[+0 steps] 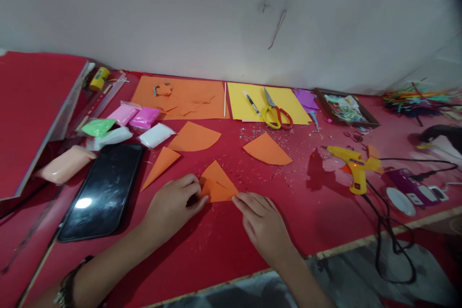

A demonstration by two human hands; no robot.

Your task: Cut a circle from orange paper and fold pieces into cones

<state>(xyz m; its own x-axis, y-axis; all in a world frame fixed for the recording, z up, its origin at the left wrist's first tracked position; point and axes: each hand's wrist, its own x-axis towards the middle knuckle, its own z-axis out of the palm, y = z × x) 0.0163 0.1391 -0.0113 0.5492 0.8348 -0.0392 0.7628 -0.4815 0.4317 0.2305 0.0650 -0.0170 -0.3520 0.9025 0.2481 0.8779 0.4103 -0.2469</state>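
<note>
An orange paper piece, its point facing away from me, lies on the red table between my two hands. My left hand is closed at its left side, thumb and fingers pinching the edge, which looks lifted or folded. With fingers pressed together, my right hand grips the right corner. Just beyond are an orange quarter-circle piece, a second quarter-circle piece and a narrow orange paper cone or folded wedge.
A black phone and several clay packets lie left. Behind are an orange sheet, a yellow sheet, scissors and a marker. Rightward, a yellow glue gun trails its cable over the table edge.
</note>
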